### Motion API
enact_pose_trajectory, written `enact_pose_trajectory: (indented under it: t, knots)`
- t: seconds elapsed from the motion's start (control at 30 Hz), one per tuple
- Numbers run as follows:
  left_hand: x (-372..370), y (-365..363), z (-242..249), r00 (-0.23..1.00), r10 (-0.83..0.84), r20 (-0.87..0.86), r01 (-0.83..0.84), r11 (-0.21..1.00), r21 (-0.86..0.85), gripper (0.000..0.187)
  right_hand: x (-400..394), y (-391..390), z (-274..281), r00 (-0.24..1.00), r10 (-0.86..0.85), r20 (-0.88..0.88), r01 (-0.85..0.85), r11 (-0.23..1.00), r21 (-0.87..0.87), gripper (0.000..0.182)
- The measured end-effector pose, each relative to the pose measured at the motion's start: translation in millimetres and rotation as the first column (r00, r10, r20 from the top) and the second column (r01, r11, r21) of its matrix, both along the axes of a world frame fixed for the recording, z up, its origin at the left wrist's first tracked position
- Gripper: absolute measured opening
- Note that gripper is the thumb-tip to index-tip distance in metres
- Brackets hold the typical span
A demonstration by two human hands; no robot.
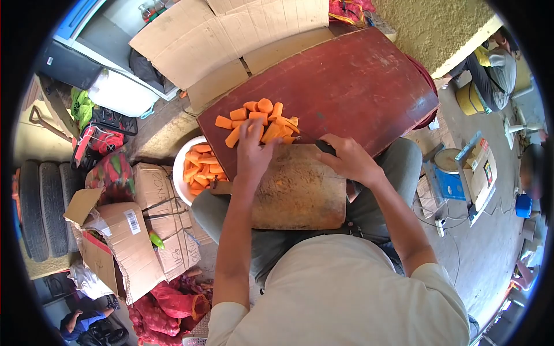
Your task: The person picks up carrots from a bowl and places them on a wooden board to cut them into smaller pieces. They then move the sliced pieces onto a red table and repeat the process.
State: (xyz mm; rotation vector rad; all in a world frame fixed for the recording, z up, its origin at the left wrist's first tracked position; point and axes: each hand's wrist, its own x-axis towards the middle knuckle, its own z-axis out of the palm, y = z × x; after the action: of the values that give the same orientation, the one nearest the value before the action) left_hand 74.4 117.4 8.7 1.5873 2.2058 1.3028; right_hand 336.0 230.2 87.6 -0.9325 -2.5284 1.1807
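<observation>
Peeled carrot pieces [265,106] lie in a pile on the red table, at its near left corner. My left hand [254,151] reaches over the near side of this pile, fingers stretched out and apart against the pieces; a firm grip on any one does not show. My right hand [350,160] is closed around the black handle of a knife [325,147], whose blade is seen edge-on and barely shows. Across my lap rests a worn wooden cutting board [300,193], stained with small orange bits. Both hands are at its far edge.
A white basin [180,173] of cut carrots stands left of the board. The red table [358,81] stretches away beyond the pile. Cardboard boxes [124,242] and red mesh sacks [164,308] are at the left. A blue scale [453,181] stands right; another person [496,72] sits farther off.
</observation>
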Motion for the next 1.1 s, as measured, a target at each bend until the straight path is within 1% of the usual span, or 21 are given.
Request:
enact_pose_trajectory:
  t: [0.03,0.07,0.13,0.2,0.23,0.33,0.37,0.47,0.5,0.53,0.57,0.6,0.63,0.67,0.7,0.77,0.83,0.9,1.0,1.07,1.1]
  knots:
    - [-8,-2,-3,0.997,0.007,0.082,-0.013,0.997,0.075,0.062,4,-3,0,0.999,-0.014,-0.042,0.014,1.000,-0.007,0.032]
    - [-21,-5,-4,0.993,0.115,-0.039,-0.110,0.989,0.101,0.059,9,-7,3,0.998,-0.044,-0.051,0.040,0.995,-0.087,0.033]
    - [-56,-15,-6,0.906,0.328,-0.267,-0.286,0.940,0.184,0.055,17,-20,16,0.996,-0.085,-0.039,0.074,0.973,-0.221,0.035]
    - [-88,-30,-41,0.949,0.254,-0.184,-0.263,0.964,-0.026,0.050,26,-28,14,0.997,-0.078,0.023,0.082,0.954,-0.290,0.038]
    - [-92,-33,-45,0.964,0.229,-0.132,-0.246,0.961,-0.129,0.048,29,-31,10,0.996,-0.058,0.067,0.075,0.949,-0.306,0.040]
    - [-84,-41,-51,0.935,0.167,-0.313,-0.214,0.970,-0.120,0.041,34,-46,-4,0.999,0.004,-0.048,-0.011,0.988,-0.157,0.042]
    - [-83,-44,-50,0.948,0.172,-0.269,-0.208,0.972,-0.110,0.040,35,-51,-8,0.998,0.025,-0.056,-0.032,0.991,-0.131,0.044]
    - [-82,-43,-49,0.972,0.206,-0.115,-0.214,0.975,-0.060,0.036,32,-60,-16,0.984,0.090,-0.155,-0.110,0.986,-0.126,0.044]
    - [-76,-47,-41,0.972,0.227,-0.057,-0.230,0.972,-0.049,0.036,32,-61,-11,0.990,0.111,-0.089,-0.121,0.986,-0.114,0.044]
    - [-68,-53,-30,0.969,0.248,0.000,-0.248,0.968,-0.041,0.036,33,-61,-9,0.991,0.113,-0.066,-0.119,0.988,-0.098,0.044]
    - [-52,-59,-10,0.967,0.254,-0.009,-0.254,0.964,-0.072,0.035,33,-61,-8,0.992,0.117,-0.046,-0.121,0.989,-0.085,0.044]
    - [-33,-64,4,0.968,0.244,0.063,-0.239,0.968,-0.082,0.036,33,-62,-7,0.992,0.122,-0.026,-0.124,0.990,-0.073,0.044]
    - [-12,-69,14,0.962,0.236,0.135,-0.224,0.970,-0.094,0.036,34,-64,-5,0.996,0.085,-0.036,-0.088,0.990,-0.113,0.043]
    - [6,-73,19,0.951,0.232,0.207,-0.213,0.971,-0.107,0.036,35,-66,-3,0.998,0.051,-0.042,-0.057,0.986,-0.154,0.043]
    - [24,-77,19,0.951,0.217,0.219,-0.190,0.972,-0.136,0.037,36,-68,0,0.999,0.021,-0.044,-0.029,0.980,-0.197,0.043]
    - [54,-85,16,0.951,0.190,0.245,-0.144,0.970,-0.195,0.039,38,-71,3,0.999,0.047,-0.026,-0.051,0.981,-0.186,0.042]
    - [70,-91,11,0.987,0.147,0.057,-0.134,0.973,-0.190,0.041,39,-72,0,0.997,0.070,-0.034,-0.074,0.988,-0.134,0.042]
    - [75,-91,11,0.986,0.095,-0.140,-0.118,0.978,-0.170,0.043,43,-77,-6,0.994,0.088,-0.064,-0.091,0.995,-0.046,0.042]
    - [76,-83,22,0.972,0.029,-0.232,-0.087,0.966,-0.244,0.045,41,-77,-2,0.996,0.080,-0.038,-0.084,0.992,-0.095,0.042]
    - [66,-74,22,0.968,-0.055,-0.244,-0.027,0.947,-0.319,0.043,39,-74,4,1.000,0.025,0.014,-0.021,0.965,-0.261,0.042]
    - [63,-72,23,0.963,-0.101,-0.249,0.006,0.934,-0.356,0.042,39,-74,3,1.000,0.008,0.002,-0.007,0.959,-0.282,0.040]
